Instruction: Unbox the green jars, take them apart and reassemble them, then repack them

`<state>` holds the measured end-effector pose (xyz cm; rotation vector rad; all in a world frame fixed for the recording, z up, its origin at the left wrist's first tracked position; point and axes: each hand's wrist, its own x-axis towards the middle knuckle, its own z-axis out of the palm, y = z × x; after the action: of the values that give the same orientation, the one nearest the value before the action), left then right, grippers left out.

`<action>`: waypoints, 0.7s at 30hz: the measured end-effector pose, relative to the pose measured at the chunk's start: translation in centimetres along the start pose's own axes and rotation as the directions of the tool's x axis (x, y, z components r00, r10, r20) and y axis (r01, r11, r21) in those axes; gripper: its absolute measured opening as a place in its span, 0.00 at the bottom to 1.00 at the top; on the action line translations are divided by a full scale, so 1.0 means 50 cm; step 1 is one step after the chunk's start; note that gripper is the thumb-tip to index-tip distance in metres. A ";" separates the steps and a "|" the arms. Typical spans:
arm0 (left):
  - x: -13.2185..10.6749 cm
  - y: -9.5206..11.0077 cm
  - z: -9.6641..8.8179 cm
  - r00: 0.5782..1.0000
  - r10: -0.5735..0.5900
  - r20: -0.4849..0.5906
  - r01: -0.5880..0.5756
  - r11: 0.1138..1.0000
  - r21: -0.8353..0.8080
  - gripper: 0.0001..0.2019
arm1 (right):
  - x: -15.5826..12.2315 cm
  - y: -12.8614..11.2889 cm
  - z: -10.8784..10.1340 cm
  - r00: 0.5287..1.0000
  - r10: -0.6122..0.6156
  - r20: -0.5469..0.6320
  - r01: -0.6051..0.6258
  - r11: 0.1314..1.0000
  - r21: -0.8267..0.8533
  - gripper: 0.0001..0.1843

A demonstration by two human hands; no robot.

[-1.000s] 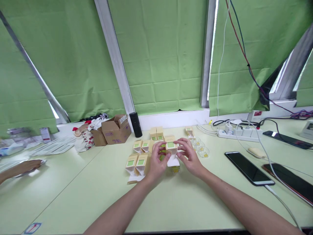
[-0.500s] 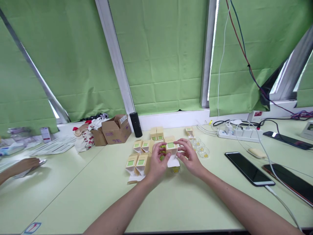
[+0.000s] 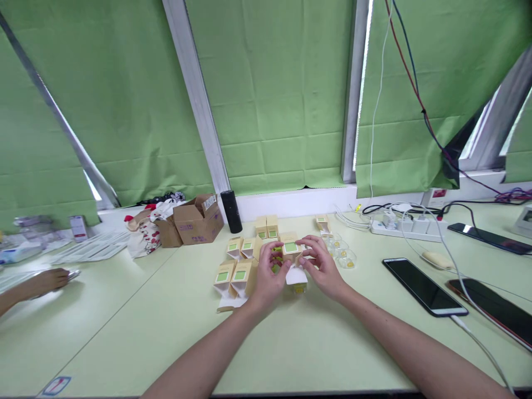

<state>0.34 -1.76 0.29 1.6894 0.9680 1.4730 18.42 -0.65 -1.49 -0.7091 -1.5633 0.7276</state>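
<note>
Between both hands is a small tan cardboard box (image 3: 292,256) with a green window label and a white flap folded out at its near end. My left hand (image 3: 270,275) grips its left side with thumb and fingers. On the right side my right hand (image 3: 322,265) holds it the same way. A small clear container (image 3: 299,288) with yellow in it shows just under the flap. Several similar boxes (image 3: 233,276) stand left of my left hand, and more boxes (image 3: 266,226) sit behind. Clear round containers with yellow contents (image 3: 346,258) lie beyond my right hand.
A single tan box (image 3: 323,223) lies behind the clear containers. Phones (image 3: 424,285) and a power strip (image 3: 405,228) with cables are at the right. An open carton (image 3: 198,220) and a black cylinder (image 3: 231,211) stand at the back. Another person's hand (image 3: 47,281) is at the far left.
Both hands keep their grip on the box, which has barely shifted; its flap sits slightly differently over the clear container. The other person's hand at the left has moved a little.
</note>
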 end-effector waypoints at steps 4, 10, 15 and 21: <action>0.001 -0.006 -0.003 0.999 0.035 0.014 -0.034 0.999 -0.008 0.22 | 0.001 -0.001 0.001 1.000 0.005 -0.017 -0.005 1.000 -0.017 0.17; 0.000 -0.013 -0.017 0.979 0.127 0.158 -0.125 0.992 -0.025 0.27 | 0.007 0.014 -0.003 0.998 0.016 -0.064 -0.015 1.000 0.005 0.19; 0.001 -0.018 -0.022 0.945 0.171 0.277 -0.174 0.985 -0.015 0.40 | 0.011 0.019 -0.006 0.995 0.026 -0.096 -0.025 1.000 0.011 0.19; -0.002 -0.022 -0.016 0.964 0.140 0.227 -0.148 0.989 0.019 0.43 | 0.008 0.019 -0.004 0.996 0.021 -0.089 -0.021 1.000 -0.007 0.19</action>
<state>-0.55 -1.30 -0.61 1.9400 0.7669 1.3250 18.61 0.27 -1.95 -0.7553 -1.4801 0.6959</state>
